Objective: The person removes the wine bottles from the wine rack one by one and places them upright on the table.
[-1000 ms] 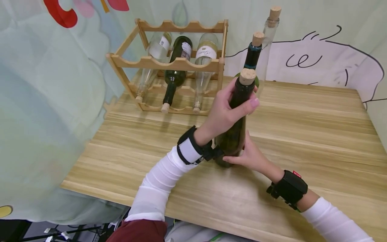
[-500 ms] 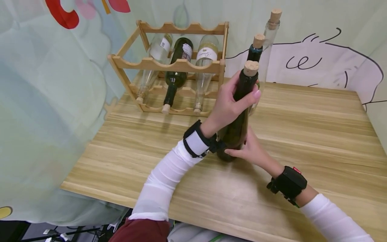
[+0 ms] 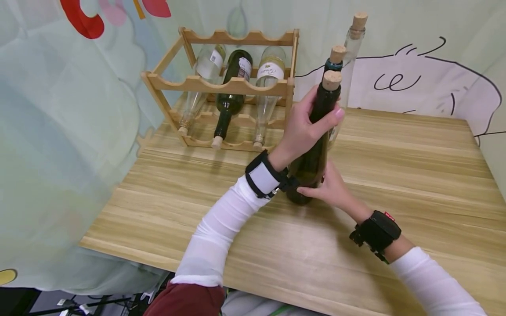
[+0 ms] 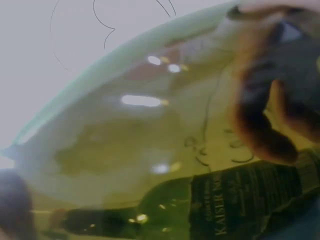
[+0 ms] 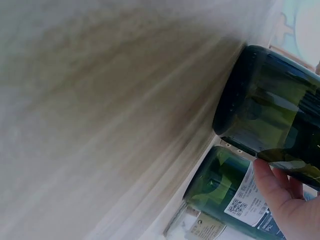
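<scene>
A dark green wine bottle [image 3: 312,164] with a cork in its mouth leans slightly, neck toward the back right. My left hand [image 3: 302,127] grips it round the neck and shoulder. Low on the body, my right hand [image 3: 332,188] holds it, thumb in front and the other fingers mostly hidden behind. The right wrist view shows the bottle's base close to the tabletop, with the fingertips [image 5: 262,172] against its side. Behind it stands another corked green bottle [image 5: 215,175] with a white label. The left wrist view is filled by the green glass of the held bottle [image 4: 110,140].
A wooden wine rack [image 3: 237,83] at the back left holds three bottles on their sides, corks toward me. A tall clear corked bottle [image 3: 353,48] stands at the back, partly behind the green ones. A curtain [image 3: 427,74] with drawings hangs behind the wooden table [image 3: 395,175].
Both hands have moved the held bottle a little away from me and to the right, toward the two standing bottles. The grip looks the same. The rack has stayed put.
</scene>
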`<state>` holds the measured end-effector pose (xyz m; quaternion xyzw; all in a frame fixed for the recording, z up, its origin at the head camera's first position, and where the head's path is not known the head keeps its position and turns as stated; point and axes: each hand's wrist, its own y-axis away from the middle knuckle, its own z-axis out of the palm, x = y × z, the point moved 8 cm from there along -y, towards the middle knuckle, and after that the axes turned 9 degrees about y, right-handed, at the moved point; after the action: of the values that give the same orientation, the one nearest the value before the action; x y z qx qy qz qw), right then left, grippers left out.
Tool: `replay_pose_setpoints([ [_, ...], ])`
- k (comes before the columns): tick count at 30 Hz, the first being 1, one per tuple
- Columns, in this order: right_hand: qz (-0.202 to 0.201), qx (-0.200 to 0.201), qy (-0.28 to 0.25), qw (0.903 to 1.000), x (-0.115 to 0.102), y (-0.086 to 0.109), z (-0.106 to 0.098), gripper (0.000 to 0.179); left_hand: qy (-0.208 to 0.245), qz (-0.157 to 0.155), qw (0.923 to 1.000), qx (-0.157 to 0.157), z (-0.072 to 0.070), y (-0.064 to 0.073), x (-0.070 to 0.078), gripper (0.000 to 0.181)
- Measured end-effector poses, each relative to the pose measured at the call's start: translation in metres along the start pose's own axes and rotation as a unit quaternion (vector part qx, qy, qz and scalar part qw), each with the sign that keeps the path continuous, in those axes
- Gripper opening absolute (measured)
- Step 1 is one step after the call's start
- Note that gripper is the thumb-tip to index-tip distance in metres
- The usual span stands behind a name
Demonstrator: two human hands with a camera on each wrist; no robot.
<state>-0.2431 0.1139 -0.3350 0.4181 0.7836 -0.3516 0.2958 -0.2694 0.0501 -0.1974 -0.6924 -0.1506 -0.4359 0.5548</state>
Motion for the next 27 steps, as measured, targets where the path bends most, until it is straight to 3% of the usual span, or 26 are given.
replay_pose_setpoints([
  [12,0.017,-0.008,-0.005,0.9998,0.011,-0.007,-0.005,0.079,-0.033,-0.030,0.9988,0.018,-0.002,-0.010,-0.013,0.022],
  [20,0.031,-0.014,-0.010,0.9994,0.020,-0.012,-0.010,0.087,-0.020,-0.023,0.9993,0.019,0.000,-0.018,-0.016,0.019],
  [27,0.026,-0.017,-0.020,0.9993,0.024,-0.017,-0.012,0.087,-0.052,-0.018,0.9981,0.028,-0.003,-0.025,-0.024,0.021],
])
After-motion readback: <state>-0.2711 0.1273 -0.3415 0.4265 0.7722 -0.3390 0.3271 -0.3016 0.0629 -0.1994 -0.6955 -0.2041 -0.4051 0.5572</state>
